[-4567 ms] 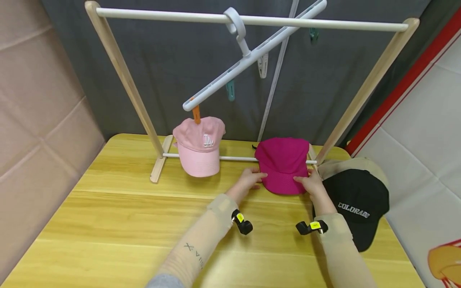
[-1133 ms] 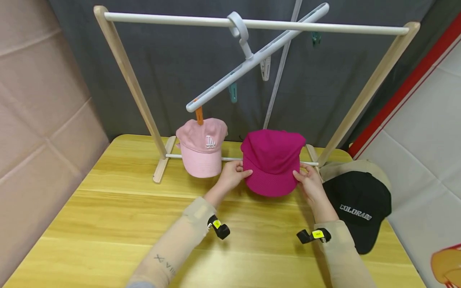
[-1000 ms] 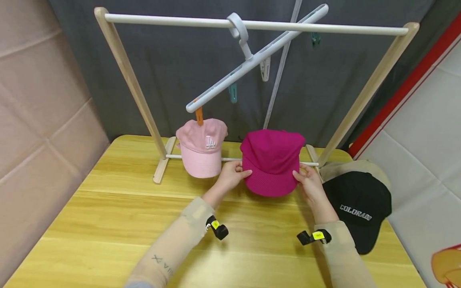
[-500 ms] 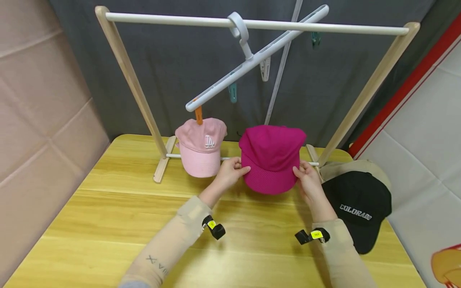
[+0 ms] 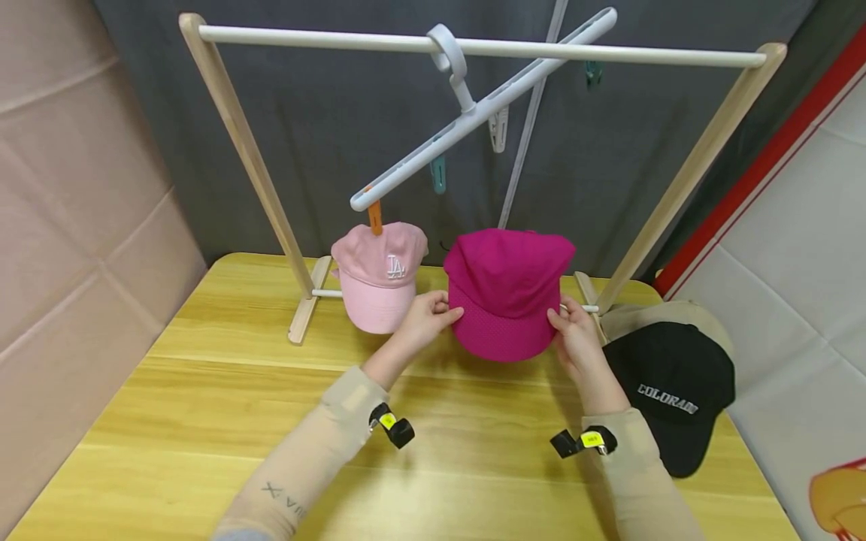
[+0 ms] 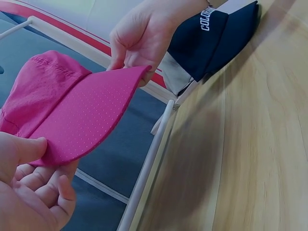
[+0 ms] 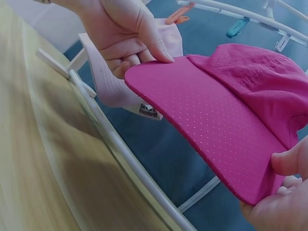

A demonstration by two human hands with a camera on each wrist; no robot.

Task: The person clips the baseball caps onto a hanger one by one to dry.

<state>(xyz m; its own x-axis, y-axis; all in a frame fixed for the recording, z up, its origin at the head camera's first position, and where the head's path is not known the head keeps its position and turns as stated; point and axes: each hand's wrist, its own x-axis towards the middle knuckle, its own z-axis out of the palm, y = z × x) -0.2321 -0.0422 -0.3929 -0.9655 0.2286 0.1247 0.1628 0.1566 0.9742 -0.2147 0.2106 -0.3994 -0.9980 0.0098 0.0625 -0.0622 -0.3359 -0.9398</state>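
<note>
A magenta baseball cap (image 5: 507,278) with a dotted brim faces me, held up between both hands. My left hand (image 5: 425,324) pinches the left side of the brim, thumb on top and fingers beneath. On the right side, my right hand (image 5: 578,338) pinches the brim in the same way, as the right wrist view shows with the cap (image 7: 211,115) close up. Just left of my left hand, a pink cap (image 5: 380,282) with LA lettering hangs from an orange clip (image 5: 375,218) on a pale hanger (image 5: 497,105).
The hanger hooks over the rack's white top rail (image 5: 304,37). Teal (image 5: 438,174) and white (image 5: 498,131) clips dangle from it. A black COLORADO cap (image 5: 670,391) lies over a beige cap (image 5: 707,319) at the right of the wooden table (image 5: 169,421).
Both hands have taken hold of the magenta cap's brim and shifted it left from beside the rack's right foot. Over the last second the cap has risen a little. The pink cap stays hanging.
</note>
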